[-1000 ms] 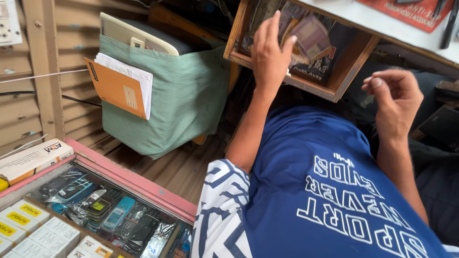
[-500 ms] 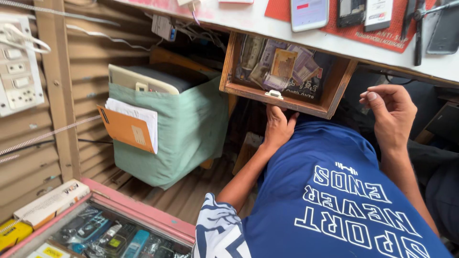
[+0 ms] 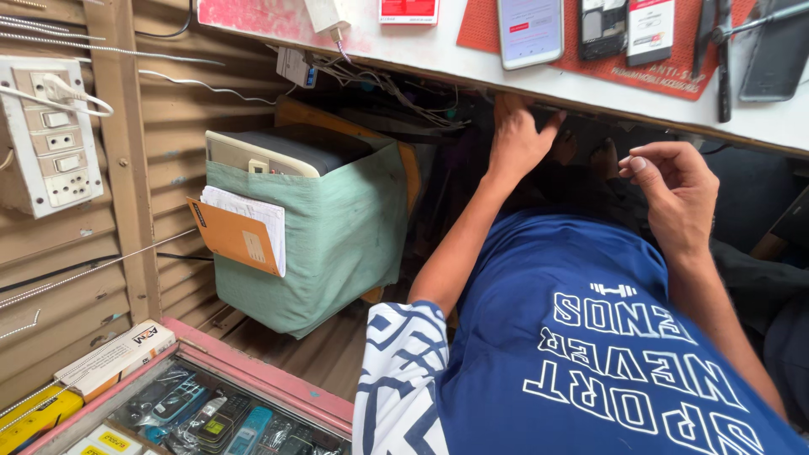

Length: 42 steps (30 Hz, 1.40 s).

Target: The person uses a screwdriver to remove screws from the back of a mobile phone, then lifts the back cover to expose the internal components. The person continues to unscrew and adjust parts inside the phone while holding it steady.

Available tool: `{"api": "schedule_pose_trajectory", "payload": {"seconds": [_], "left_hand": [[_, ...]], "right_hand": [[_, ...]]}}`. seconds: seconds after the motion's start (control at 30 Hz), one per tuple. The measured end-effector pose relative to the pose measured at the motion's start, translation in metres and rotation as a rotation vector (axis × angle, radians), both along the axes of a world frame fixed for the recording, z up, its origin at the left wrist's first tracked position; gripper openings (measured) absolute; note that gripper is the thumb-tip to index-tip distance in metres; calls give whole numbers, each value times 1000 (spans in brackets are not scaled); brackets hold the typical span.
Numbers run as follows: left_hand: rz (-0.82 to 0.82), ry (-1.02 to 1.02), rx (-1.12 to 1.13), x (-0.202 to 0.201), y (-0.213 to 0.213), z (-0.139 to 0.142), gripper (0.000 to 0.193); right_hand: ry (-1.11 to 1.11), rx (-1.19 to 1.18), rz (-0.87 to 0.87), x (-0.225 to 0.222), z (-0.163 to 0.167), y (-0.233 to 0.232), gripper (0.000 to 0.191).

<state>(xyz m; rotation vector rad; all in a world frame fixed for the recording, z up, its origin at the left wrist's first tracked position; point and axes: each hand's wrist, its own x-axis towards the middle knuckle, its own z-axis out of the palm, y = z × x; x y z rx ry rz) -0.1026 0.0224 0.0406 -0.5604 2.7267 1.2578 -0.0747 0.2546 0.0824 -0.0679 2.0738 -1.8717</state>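
While the left hand presses up beneath the counter, the right hand hangs free beside it.
The left fingers are spread and laid flat against the dark front edge under the counter, just below a phone lying on top; they rest on it and do not clasp it. The right fingers are loosely curled and hold nothing. That edge looks like stiff, fixed board, hard and unlikely to give, so it would best be taken by hooking the fingertips under its front lip; how it is fastened is lost in shadow. Loose wires hang near, and a green cloth-covered box stands well to the left.
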Motion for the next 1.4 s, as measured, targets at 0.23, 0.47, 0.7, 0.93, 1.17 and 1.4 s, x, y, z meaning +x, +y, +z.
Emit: {"api": "schedule_pose_trajectory", "payload": {"seconds": [0.23, 0.47, 0.7, 0.93, 1.17, 1.4], "left_hand": [[85, 322, 162, 28, 10, 7, 22], [71, 290, 229, 29, 27, 26, 9], [144, 383, 244, 11, 36, 38, 9], [-97, 400, 287, -22, 24, 51, 9], [-169, 441, 264, -50, -19, 64, 9], [-276, 404, 311, -67, -29, 64, 8]], "right_hand": [[11, 38, -28, -14, -5, 26, 7], [51, 60, -33, -51, -1, 47, 7], [393, 307, 29, -90, 16, 52, 8], [844, 881, 123, -131, -3, 47, 29], [972, 982, 110, -151, -11, 30, 13], [677, 205, -363, -114, -2, 34, 22]]}}
